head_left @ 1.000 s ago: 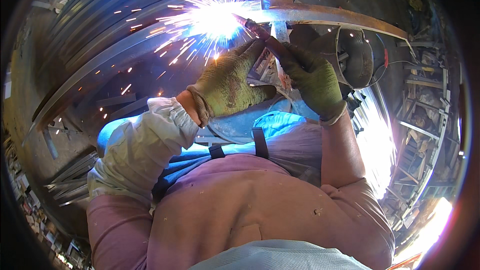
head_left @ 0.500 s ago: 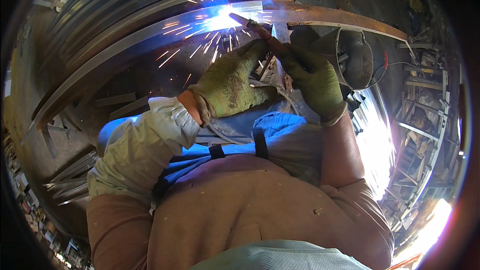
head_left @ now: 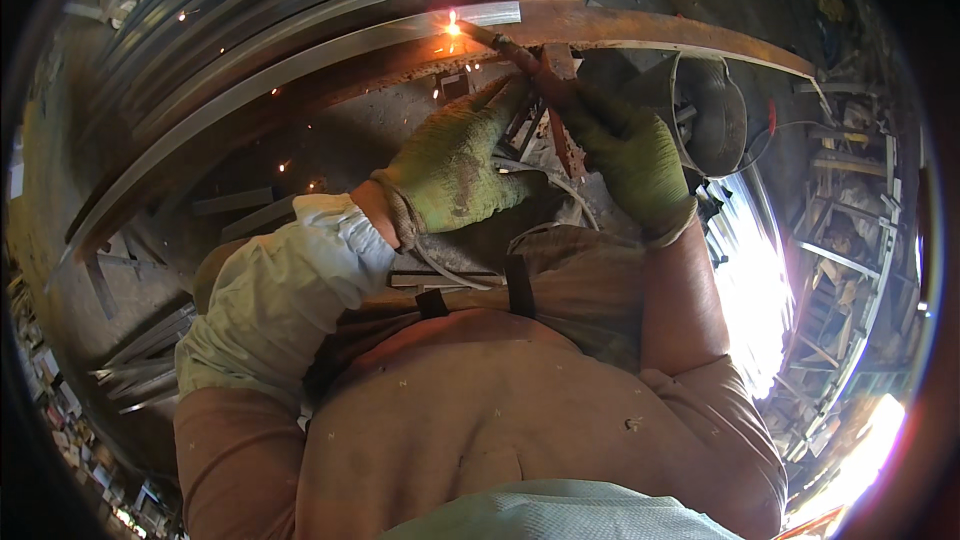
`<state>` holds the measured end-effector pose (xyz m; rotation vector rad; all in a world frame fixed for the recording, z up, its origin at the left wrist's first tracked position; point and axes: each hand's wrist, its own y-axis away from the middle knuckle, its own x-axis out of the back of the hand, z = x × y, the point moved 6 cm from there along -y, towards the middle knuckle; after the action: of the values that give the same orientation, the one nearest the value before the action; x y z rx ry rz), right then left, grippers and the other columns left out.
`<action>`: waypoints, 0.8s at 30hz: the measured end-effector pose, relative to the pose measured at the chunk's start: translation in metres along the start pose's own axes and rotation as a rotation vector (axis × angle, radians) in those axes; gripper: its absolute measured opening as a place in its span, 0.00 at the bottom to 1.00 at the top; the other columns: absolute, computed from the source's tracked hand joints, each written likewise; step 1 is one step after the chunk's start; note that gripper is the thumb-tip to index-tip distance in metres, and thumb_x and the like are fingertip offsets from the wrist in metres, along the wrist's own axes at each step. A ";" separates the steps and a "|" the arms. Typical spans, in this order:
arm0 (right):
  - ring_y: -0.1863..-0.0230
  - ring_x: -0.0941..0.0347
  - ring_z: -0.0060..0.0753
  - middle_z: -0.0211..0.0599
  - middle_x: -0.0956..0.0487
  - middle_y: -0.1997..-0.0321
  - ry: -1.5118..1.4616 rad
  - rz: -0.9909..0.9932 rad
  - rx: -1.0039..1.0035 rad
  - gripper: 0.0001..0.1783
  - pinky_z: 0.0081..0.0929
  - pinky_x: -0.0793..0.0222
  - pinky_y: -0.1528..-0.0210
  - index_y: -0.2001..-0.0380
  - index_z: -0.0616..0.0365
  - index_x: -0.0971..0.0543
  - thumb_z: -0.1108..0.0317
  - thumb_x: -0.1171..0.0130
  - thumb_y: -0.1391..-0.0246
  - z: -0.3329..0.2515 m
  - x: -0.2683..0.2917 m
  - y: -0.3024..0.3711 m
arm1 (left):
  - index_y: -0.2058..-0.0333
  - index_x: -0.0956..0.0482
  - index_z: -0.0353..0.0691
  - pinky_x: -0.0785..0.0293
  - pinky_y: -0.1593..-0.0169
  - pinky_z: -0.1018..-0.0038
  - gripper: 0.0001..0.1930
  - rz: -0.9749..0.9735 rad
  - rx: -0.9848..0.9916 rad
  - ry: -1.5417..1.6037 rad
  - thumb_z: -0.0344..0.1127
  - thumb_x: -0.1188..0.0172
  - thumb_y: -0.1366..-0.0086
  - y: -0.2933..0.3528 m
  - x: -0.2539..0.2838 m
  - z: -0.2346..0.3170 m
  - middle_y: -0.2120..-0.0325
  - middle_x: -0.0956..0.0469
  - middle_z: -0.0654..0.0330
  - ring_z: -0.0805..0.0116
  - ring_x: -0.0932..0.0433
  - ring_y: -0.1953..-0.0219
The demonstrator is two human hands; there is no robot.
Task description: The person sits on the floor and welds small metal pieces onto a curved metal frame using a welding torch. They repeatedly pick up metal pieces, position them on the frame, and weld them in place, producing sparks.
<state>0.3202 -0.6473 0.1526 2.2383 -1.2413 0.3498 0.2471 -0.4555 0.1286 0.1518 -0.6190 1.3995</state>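
Long metal bars [head_left: 330, 0] line the background; left grip [head_left: 452, 165], thumb well apart from fingers, clasping nothing, apparently props the welding torch [head_left: 517, 54] near a glowing spot [head_left: 453, 28]; right grip [head_left: 632, 160] wraps it, seemingly for aim.

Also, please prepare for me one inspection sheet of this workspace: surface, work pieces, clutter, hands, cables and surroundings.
Surface: rusty beam spans the work area, brown and rough.
Work pieces: silver bar lies along the beam; glowing spot at the torch tip, with few sparks.
Clutter: long metal bars beyond the work; loose metal pieces at lower left.
Hands: right hand, gloved, grips the torch; left hand, gloved, open, fingertips by the torch, contact unclear.
Cables: pale cable near the left wrist; thin cable with red section, at right.
Surroundings: metal frames at right; strong glare beside them.
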 end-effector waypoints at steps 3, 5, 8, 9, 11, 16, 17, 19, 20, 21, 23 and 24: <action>0.46 0.16 0.26 0.39 0.08 0.45 -0.147 0.040 0.035 0.28 0.28 0.23 0.40 0.30 0.57 0.16 0.53 0.31 0.25 -0.008 0.007 -0.001 | 0.25 0.31 0.40 0.21 0.32 0.52 0.48 -0.006 -0.051 -0.240 0.44 0.19 0.41 0.003 0.004 0.001 0.33 0.22 0.43 0.36 0.20 0.34; 0.48 0.16 0.25 0.37 0.09 0.44 -0.239 0.103 0.059 0.28 0.27 0.23 0.41 0.30 0.58 0.16 0.54 0.31 0.26 -0.014 0.014 0.002 | 0.23 0.31 0.37 0.24 0.29 0.52 0.48 -0.068 0.010 -0.429 0.46 0.20 0.38 0.003 0.012 0.001 0.29 0.26 0.41 0.37 0.25 0.29; 0.51 0.17 0.23 0.34 0.11 0.43 -0.172 0.168 0.046 0.29 0.25 0.22 0.45 0.29 0.58 0.16 0.55 0.30 0.27 -0.009 0.032 0.002 | 0.28 0.24 0.38 0.24 0.30 0.52 0.41 -0.070 0.226 -0.575 0.49 0.22 0.35 0.004 0.051 -0.020 0.31 0.24 0.41 0.38 0.24 0.30; 0.52 0.18 0.22 0.34 0.11 0.43 -0.166 0.179 0.028 0.29 0.25 0.22 0.46 0.29 0.58 0.17 0.55 0.31 0.27 -0.005 0.036 0.002 | 0.30 0.22 0.39 0.23 0.30 0.52 0.38 -0.054 0.325 -0.637 0.47 0.22 0.35 0.004 0.068 -0.033 0.31 0.24 0.42 0.39 0.24 0.31; 0.54 0.20 0.22 0.35 0.11 0.45 -0.154 0.187 0.003 0.29 0.25 0.22 0.49 0.29 0.58 0.17 0.56 0.31 0.26 -0.002 0.042 -0.001 | 0.31 0.21 0.42 0.23 0.30 0.51 0.37 0.177 0.174 -0.885 0.44 0.21 0.36 0.019 0.109 -0.072 0.33 0.22 0.43 0.39 0.22 0.33; 0.55 0.21 0.21 0.33 0.10 0.48 -0.158 0.191 0.038 0.28 0.26 0.23 0.50 0.30 0.58 0.16 0.56 0.32 0.25 -0.008 0.046 0.002 | 0.42 0.15 0.48 0.20 0.38 0.47 0.27 0.162 0.474 -1.081 0.45 0.22 0.38 0.035 0.152 -0.107 0.43 0.16 0.52 0.40 0.18 0.40; 0.54 0.21 0.21 0.32 0.10 0.49 -0.157 0.198 0.036 0.27 0.26 0.23 0.49 0.30 0.58 0.16 0.55 0.32 0.25 -0.008 0.046 0.003 | 0.43 0.15 0.48 0.20 0.39 0.47 0.25 0.158 0.510 -1.080 0.46 0.22 0.38 0.035 0.154 -0.112 0.45 0.15 0.52 0.40 0.17 0.42; 0.53 0.21 0.20 0.31 0.10 0.49 -0.198 0.168 0.091 0.26 0.25 0.23 0.47 0.31 0.58 0.15 0.54 0.33 0.23 -0.013 0.043 0.004 | 0.49 0.14 0.47 0.18 0.43 0.46 0.20 0.193 0.433 -1.117 0.45 0.22 0.37 0.035 0.154 -0.113 0.49 0.14 0.53 0.41 0.15 0.46; 0.52 0.21 0.19 0.31 0.10 0.49 -0.216 0.153 0.116 0.26 0.24 0.24 0.47 0.32 0.58 0.15 0.54 0.33 0.22 -0.016 0.042 0.005 | 0.50 0.14 0.47 0.18 0.44 0.46 0.19 0.183 0.423 -1.109 0.45 0.23 0.36 0.035 0.153 -0.112 0.50 0.14 0.53 0.41 0.15 0.46; 0.51 0.21 0.19 0.31 0.10 0.48 -0.200 0.157 0.114 0.25 0.24 0.24 0.45 0.32 0.58 0.14 0.54 0.34 0.22 -0.017 0.041 0.005 | 0.51 0.14 0.47 0.18 0.45 0.46 0.17 0.173 0.412 -1.101 0.44 0.23 0.36 0.036 0.152 -0.112 0.50 0.14 0.53 0.40 0.15 0.47; 0.49 0.21 0.19 0.31 0.10 0.47 -0.169 0.165 0.108 0.25 0.24 0.24 0.42 0.33 0.58 0.14 0.53 0.34 0.21 -0.018 0.040 0.004 | 0.52 0.14 0.47 0.18 0.46 0.46 0.16 0.170 0.373 -1.127 0.44 0.24 0.36 0.037 0.152 -0.111 0.50 0.14 0.53 0.40 0.14 0.48; 0.49 0.20 0.20 0.32 0.10 0.47 -0.164 0.171 0.103 0.25 0.25 0.24 0.41 0.32 0.58 0.14 0.53 0.34 0.21 -0.017 0.041 0.005 | 0.53 0.14 0.47 0.17 0.47 0.46 0.16 0.168 0.353 -1.140 0.44 0.24 0.35 0.037 0.153 -0.111 0.50 0.14 0.53 0.39 0.14 0.48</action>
<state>0.3389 -0.6679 0.1878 2.2909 -1.5383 0.3045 0.2535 -0.2653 0.1016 1.2588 -1.3176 1.5004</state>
